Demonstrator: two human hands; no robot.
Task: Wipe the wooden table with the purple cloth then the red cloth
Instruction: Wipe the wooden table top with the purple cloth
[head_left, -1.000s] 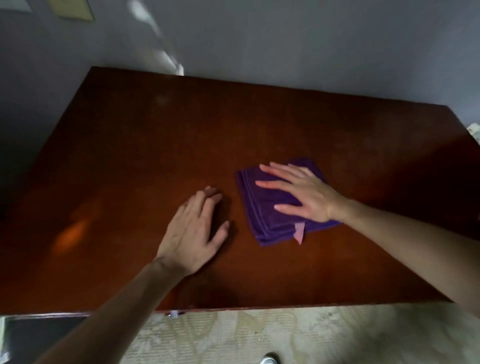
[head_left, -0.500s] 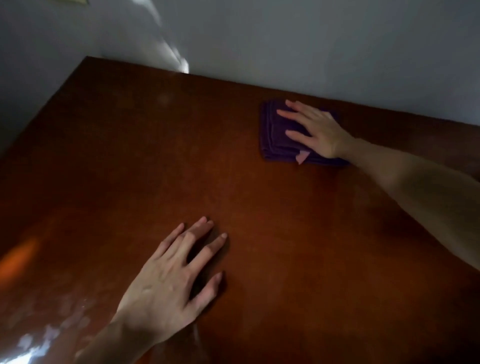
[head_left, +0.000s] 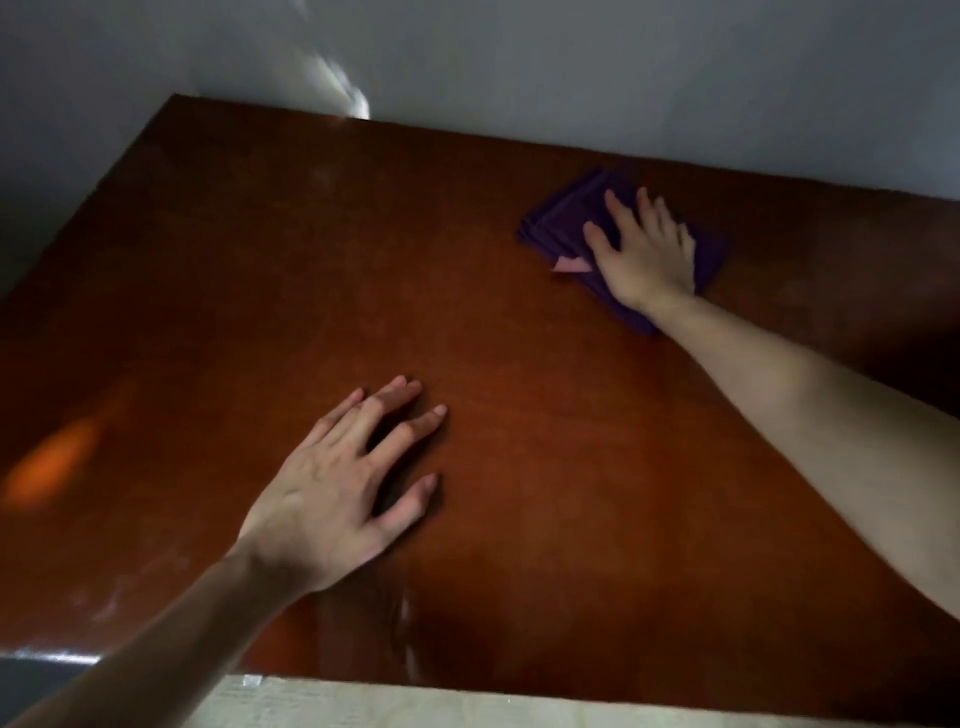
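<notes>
Purple cloth (head_left: 566, 221) shifted right, rotated

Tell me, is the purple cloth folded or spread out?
Folded. The cloth shows stacked layered edges on its left side, a compact pad under the flat right hand.

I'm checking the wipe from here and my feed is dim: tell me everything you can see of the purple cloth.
The purple cloth is dark purple, soft-looking fabric folded into a flat pad, its layered edges showing at the left. A small pink tag sticks out at its near-left edge. It lies flat on the wooden table, far right, close to the wall. The right hand presses flat on it with straight, spread fingers, hiding much of its top. The left hand rests apart on bare wood.
</notes>
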